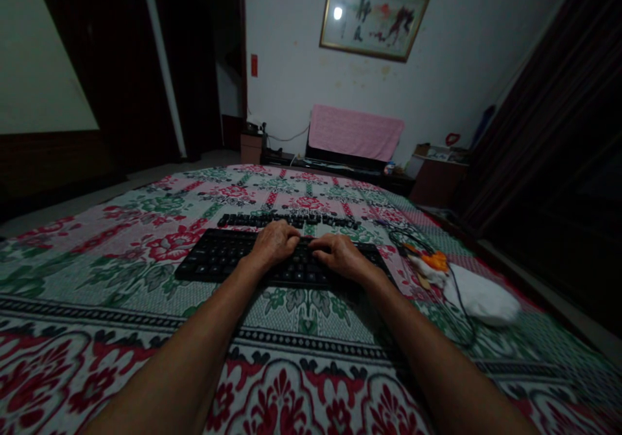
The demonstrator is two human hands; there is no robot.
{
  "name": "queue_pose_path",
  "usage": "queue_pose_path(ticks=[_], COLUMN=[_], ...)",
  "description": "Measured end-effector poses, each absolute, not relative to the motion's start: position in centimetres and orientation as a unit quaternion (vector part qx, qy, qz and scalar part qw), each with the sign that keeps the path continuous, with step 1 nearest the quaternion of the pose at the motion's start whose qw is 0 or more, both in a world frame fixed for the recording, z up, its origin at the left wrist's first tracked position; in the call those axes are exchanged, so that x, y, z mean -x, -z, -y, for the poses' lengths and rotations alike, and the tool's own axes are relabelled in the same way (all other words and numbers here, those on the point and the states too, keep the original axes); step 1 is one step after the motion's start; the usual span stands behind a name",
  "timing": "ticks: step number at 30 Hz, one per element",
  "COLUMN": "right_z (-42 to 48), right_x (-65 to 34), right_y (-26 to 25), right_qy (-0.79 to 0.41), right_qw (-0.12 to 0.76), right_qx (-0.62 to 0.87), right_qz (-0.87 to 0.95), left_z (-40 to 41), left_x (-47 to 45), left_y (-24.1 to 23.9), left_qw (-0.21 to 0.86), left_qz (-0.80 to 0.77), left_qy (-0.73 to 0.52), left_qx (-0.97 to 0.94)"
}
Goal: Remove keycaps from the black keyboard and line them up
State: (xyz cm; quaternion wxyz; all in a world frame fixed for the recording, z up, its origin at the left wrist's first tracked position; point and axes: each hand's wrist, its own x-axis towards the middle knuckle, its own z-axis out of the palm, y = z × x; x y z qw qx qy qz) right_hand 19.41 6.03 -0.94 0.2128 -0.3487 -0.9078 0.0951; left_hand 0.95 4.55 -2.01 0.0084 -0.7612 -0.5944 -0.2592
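Note:
A black keyboard (214, 257) lies on a bed covered with a red, green and white floral blanket (111, 273). My left hand (275, 242) rests on the keyboard's middle keys with its fingers curled down onto them. Just to its right, my right hand (340, 253) also lies on the keys, fingers bent and pointing left. Neither hand holds anything. A second black keyboard (291, 220) lies just beyond the first one.
A white stuffed toy with orange parts (479, 295) lies right of the keyboard, with a black cable (413, 237) looping near it. Against the far wall stands a low unit draped with a pink cloth (354, 131). A framed picture (373, 17) hangs above.

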Motion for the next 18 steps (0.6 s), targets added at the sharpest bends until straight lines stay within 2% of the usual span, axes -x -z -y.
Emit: queue_pose_path(ticks=[4,18], right_z=[-6.11,-6.37], right_x=[-19.46,-19.25], right_y=[0.86,1.11], right_qy=[-0.076,-0.103], right_qw=[0.215,0.218], right_qx=[0.366,0.37], right_qz=[0.902,0.897], left_z=[-4.33,-4.58], left_x=[-0.43,-0.41], left_y=[2.09,2.45], left_qw=[0.051,0.031], left_qz=[0.664,0.678], left_qy=[0.224,0.221], left_qx=[0.712,0.7])
